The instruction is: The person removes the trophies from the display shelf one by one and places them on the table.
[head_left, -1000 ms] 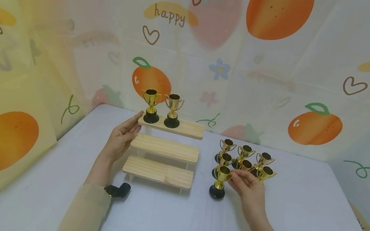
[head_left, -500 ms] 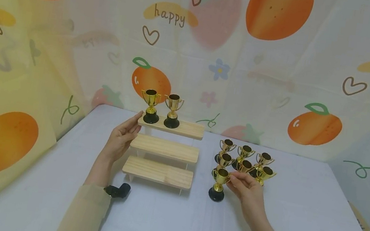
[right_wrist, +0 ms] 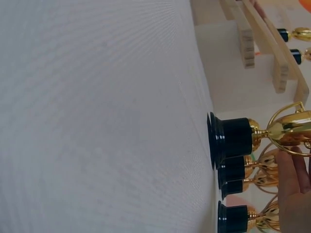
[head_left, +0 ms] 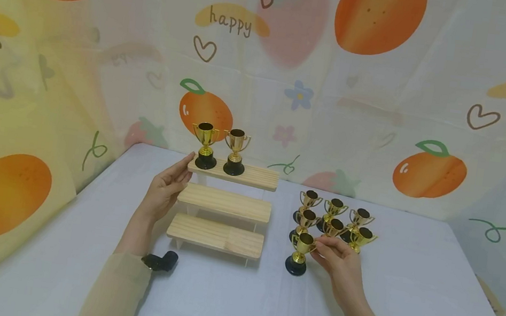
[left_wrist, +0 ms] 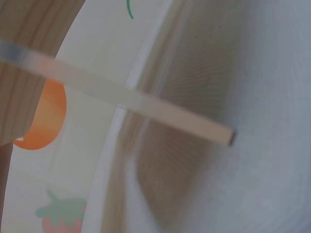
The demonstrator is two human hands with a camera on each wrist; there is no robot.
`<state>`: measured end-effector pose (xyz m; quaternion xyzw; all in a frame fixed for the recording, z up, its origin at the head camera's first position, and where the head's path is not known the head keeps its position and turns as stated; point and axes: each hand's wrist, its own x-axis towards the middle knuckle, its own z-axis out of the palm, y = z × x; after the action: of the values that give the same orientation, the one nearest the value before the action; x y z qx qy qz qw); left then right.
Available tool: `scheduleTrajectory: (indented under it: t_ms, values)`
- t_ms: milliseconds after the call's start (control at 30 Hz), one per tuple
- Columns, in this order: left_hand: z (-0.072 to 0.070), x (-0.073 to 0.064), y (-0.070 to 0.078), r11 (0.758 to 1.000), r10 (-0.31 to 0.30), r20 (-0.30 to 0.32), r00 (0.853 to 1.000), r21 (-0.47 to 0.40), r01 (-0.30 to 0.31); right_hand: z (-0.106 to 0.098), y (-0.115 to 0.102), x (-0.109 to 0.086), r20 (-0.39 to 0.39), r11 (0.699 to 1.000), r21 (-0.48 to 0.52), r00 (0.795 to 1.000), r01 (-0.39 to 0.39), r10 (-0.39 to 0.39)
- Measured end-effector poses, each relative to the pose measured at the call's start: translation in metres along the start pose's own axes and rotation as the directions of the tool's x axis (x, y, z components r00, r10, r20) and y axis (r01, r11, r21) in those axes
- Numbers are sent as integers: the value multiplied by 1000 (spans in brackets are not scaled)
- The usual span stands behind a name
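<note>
A three-tier wooden display stand [head_left: 222, 236] with clear supports is on the left of the white table. My left hand [head_left: 165, 189] holds the left end of its top tier; the left wrist view shows no fingers. Two gold trophy cups [head_left: 235, 150] with black bases stand upright on that tier. To the right of the stand, my right hand [head_left: 340, 259] pinches one handle of the front trophy cup [head_left: 302, 248]. This trophy is upright, its base at the tabletop in the right wrist view. Several more trophy cups [head_left: 335, 208] stand in rows just behind, partly hidden by that hand.
The middle tier [head_left: 224, 202] and bottom tier of the stand hold no trophies. A fruit-print cloth [head_left: 362, 108] hangs behind and beside the white-covered table [head_left: 213, 303].
The front trophy has shifted slightly toward me with my right hand on its handle. My left hand keeps its place on the stand.
</note>
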<state>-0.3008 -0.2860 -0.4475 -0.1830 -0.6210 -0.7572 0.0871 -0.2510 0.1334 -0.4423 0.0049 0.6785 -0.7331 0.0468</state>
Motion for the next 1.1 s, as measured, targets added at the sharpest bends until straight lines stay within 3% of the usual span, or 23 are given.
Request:
scheduleTrajectory:
  t_ms: [600,1100]
  values:
    - [-1,0,-1,999,24,17,1000,-23,-24,1,-1,-1,-22,1000,-10,1000,2,-2]
    - [0,0,1,1000,-3,-1,1000,-26,3,1,-4,1,-32,999,-31,999,9,-10]
